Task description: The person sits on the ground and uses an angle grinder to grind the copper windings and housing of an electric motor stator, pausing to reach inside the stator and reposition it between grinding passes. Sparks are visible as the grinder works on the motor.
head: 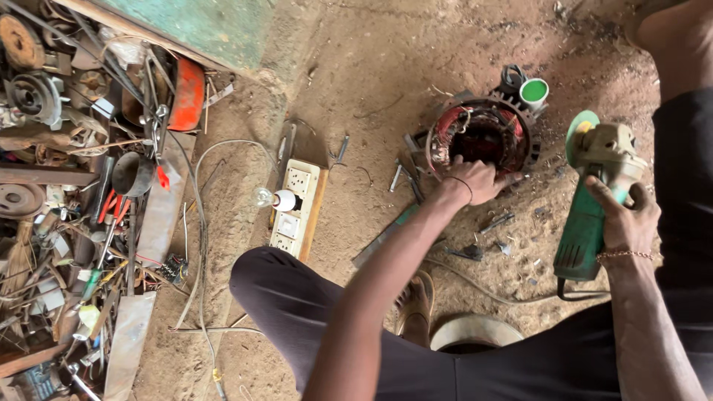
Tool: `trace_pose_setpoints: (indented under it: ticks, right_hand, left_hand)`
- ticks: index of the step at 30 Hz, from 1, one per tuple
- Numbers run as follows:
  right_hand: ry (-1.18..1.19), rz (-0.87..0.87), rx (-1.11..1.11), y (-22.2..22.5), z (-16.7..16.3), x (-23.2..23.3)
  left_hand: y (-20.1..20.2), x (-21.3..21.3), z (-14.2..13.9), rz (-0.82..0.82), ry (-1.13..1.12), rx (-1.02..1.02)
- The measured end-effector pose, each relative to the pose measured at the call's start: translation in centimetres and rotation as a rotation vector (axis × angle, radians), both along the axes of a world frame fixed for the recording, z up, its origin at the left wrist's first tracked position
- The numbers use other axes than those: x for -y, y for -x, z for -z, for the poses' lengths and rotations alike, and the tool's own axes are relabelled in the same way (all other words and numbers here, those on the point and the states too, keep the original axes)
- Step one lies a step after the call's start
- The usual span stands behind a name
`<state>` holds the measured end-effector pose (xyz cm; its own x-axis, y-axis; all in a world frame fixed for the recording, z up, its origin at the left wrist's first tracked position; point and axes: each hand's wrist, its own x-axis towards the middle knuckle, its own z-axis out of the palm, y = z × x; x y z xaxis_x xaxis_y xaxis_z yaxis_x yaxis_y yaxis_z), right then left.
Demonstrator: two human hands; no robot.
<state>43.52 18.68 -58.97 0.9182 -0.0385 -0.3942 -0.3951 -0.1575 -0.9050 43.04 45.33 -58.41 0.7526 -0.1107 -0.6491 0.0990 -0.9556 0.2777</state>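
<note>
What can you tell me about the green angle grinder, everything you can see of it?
The angle grinder has a worn green plastic body, a dull grey metal gear head and a green disc guard at its top end. A dark cable leaves its lower end and runs across the dirt floor. It is held off the ground, roughly upright, gripped around the neck by the right hand. Nothing else touches it.

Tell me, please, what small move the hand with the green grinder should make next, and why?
Probably swing the angle grinder toward the motor stator, since the right hand holds it off to the side, disc clear of the rim, while the left hand already steadies the stator's edge. The left fingers would likely need to shift clear first.
</note>
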Motion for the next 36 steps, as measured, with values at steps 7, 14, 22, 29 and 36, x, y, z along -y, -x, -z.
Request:
trace_pose_setpoints:
  ticks: [7, 14, 22, 29, 36]
  right_hand:
    - [0.02, -0.041, 0.06, 0.1, 0.8, 0.2]
    - [0.046, -0.077, 0.133, -0.3, 1.6, 0.7]
    - [0.023, -0.08, 0.266, 0.4, -0.2, -0.4]
    - [0.052, -0.079, 0.238, -0.2, -0.4, -0.3]
    - [0.09, -0.054, 0.157, -0.5, -0.2, -0.4]
  left_hand:
    - [0.6, -0.3, 0.2, -0.151, 0.103, 0.184]
    - [3.0, -5.0, -1.4, -0.62, 0.408, 1.331]
    - [-0.9, -8.3, 3.0, -0.654, 0.12, 0.969]
    - [-2.2, -9.9, 6.0, -0.702, 0.271, 0.986]
    - [-2.0, -10.0, 4.8, -0.644, 0.222, 0.844]
